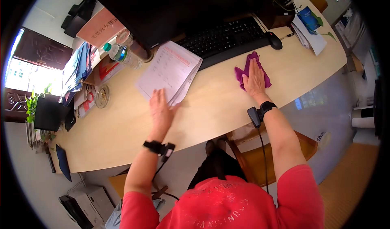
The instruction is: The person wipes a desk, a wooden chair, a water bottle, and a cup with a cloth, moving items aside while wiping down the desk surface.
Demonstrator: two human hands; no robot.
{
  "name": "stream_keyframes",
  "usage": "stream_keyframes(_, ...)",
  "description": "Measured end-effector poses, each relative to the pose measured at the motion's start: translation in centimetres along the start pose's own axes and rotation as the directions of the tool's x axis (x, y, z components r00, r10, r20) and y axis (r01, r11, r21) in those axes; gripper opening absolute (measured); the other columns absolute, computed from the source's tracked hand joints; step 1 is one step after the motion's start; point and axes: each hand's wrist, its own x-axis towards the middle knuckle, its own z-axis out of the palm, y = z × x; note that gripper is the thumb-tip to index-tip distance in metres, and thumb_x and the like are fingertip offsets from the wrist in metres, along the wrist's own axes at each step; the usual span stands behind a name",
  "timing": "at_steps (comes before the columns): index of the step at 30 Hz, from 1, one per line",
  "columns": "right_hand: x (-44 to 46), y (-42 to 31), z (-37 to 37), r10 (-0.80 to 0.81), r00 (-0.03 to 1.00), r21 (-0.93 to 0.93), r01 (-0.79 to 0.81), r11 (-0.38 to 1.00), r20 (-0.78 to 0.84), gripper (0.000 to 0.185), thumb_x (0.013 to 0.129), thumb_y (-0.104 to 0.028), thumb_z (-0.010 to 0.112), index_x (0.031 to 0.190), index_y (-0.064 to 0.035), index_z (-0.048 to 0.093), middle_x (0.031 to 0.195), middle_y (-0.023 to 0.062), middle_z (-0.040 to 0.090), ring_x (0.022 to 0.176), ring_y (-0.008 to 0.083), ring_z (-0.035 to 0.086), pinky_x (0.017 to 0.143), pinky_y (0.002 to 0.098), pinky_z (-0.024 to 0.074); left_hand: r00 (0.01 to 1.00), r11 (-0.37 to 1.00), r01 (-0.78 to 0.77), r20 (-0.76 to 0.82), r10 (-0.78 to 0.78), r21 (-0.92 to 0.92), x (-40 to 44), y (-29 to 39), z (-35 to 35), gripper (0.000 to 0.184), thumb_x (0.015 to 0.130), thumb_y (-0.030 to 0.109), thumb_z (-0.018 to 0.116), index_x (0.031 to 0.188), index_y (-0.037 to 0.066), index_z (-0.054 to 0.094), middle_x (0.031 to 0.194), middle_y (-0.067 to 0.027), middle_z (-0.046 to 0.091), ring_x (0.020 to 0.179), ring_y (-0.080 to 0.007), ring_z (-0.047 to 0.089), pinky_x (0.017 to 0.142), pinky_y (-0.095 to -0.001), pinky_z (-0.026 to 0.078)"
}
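Note:
My right hand (255,82) lies flat on a crumpled purple cloth (263,72), which rests on the wooden desk (211,107). Its fingers are stretched out over the cloth without closing round it. At the near edge of a stack of printed papers (170,66) is my left hand (160,113), fingers extended and the fingertips at the sheets. Nothing is gripped in it. Each wrist wears a black strap with a small cabled device.
Beyond the papers stand a black keyboard (225,38) and a monitor (183,5). A mouse (274,41) sits to the right. A water bottle (118,53), a lidded jar (136,46) and a glass ashtray (102,96) are on the left. A chair (264,160) stands close to my legs.

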Motion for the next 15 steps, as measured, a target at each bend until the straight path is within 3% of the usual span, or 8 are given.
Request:
stream_keyframes(2,0.4,-0.1,0.1,0.053,0.997,0.031,-0.051,0.998,-0.048,0.066,0.085,-0.029,0.053,0.139,0.0019,0.030,0.147,0.0200,0.025,0.133,0.0328,0.030,0.109,0.0438,0.0249,0.997,0.996,0.044,0.065,-0.049,0.072,2.4,4.0,1.3,0.091,0.070,0.040,0.075,0.136,-0.004,0.030,0.131,-0.0226,0.041,0.126,-0.0387,0.035,0.103,-0.0499,0.029)
stream_keyframes(5,0.6,-0.3,-0.9,0.039,0.996,0.041,-0.036,0.999,-0.082,0.062,0.083,-0.024,0.057,0.134,0.0043,0.036,0.145,0.0231,0.027,0.130,0.0381,0.031,0.106,0.0460,0.0287,0.968,0.967,0.209,0.110,-0.226,0.146,4.8,4.5,4.3,0.090,0.069,0.041,0.076,0.135,-0.002,0.032,0.125,-0.0196,0.045,0.122,-0.0357,0.039,0.099,-0.0522,0.032)
stream_keyframes(6,0.6,-0.2,-0.6,0.023,0.992,0.064,-0.015,0.998,-0.126,0.056,0.083,-0.023,0.058,0.129,0.0052,0.043,0.143,0.0232,0.030,0.129,0.0383,0.033,0.105,0.0474,0.0286,0.955,0.962,0.265,0.120,-0.270,0.062,5.2,4.0,4.9,0.065,0.077,0.030,0.069,0.125,-0.001,0.040,0.114,-0.0170,0.051,0.110,-0.0337,0.049,0.088,-0.0526,0.041)
stream_keyframes(9,0.6,0.1,-0.2,-0.025,0.991,-0.124,0.008,0.992,-0.129,0.055,0.082,-0.027,0.057,0.126,0.0047,0.048,0.144,0.0195,0.032,0.131,0.0350,0.031,0.107,0.0456,0.0269,0.968,0.978,0.141,0.185,-0.169,0.155,5.4,0.7,7.4,0.035,0.084,0.020,0.058,0.112,0.002,0.047,0.106,-0.0153,0.055,0.096,-0.0342,0.057,0.075,-0.0497,0.046)
stream_keyframes(12,0.6,0.3,0.3,-0.017,0.998,-0.145,0.008,0.989,-0.064,0.055,0.085,-0.026,0.053,0.129,0.0042,0.044,0.143,0.0168,0.035,0.133,0.0345,0.029,0.108,0.0471,0.0246,0.994,0.988,0.059,0.079,-0.071,0.140,3.4,-2.2,4.8,0.016,0.087,0.010,0.048,0.101,0.005,0.049,0.093,-0.0131,0.058,0.082,-0.0323,0.061,0.064,-0.0451,0.049)
stream_keyframes(13,0.5,0.4,0.6,-0.012,0.998,-0.132,0.003,0.991,-0.063,0.055,0.086,-0.026,0.052,0.130,0.0042,0.043,0.143,0.0164,0.035,0.133,0.0344,0.028,0.108,0.0475,0.0241,0.979,0.981,0.153,0.119,-0.168,0.120,2.8,-3.2,3.2,0.014,0.086,0.013,0.050,0.100,0.007,0.051,0.091,-0.0136,0.060,0.075,-0.0346,0.061,0.064,-0.0471,0.048)
stream_keyframes(14,0.1,0.2,0.6,0.008,0.998,-0.099,-0.014,0.995,-0.064,0.056,0.088,-0.027,0.049,0.132,0.0049,0.040,0.143,0.0180,0.034,0.134,0.0347,0.027,0.108,0.0491,0.0230,0.979,0.979,0.203,0.004,-0.203,0.030,2.0,-4.7,1.6,0.013,0.086,0.015,0.051,0.094,0.005,0.052,0.083,-0.0169,0.061,0.072,-0.0370,0.060,0.063,-0.0467,0.047)
stream_keyframes(15,-0.7,-0.6,0.5,0.020,0.998,-0.103,-0.026,0.994,-0.059,0.056,0.088,-0.027,0.049,0.133,0.0053,0.039,0.143,0.0189,0.033,0.134,0.0352,0.027,0.108,0.0493,0.0224,0.965,0.964,0.262,0.019,-0.261,-0.052,1.1,-6.2,-0.5,0.014,0.086,0.018,0.052,0.089,0.004,0.052,0.076,-0.0205,0.060,0.071,-0.0387,0.059,0.062,-0.0473,0.046)
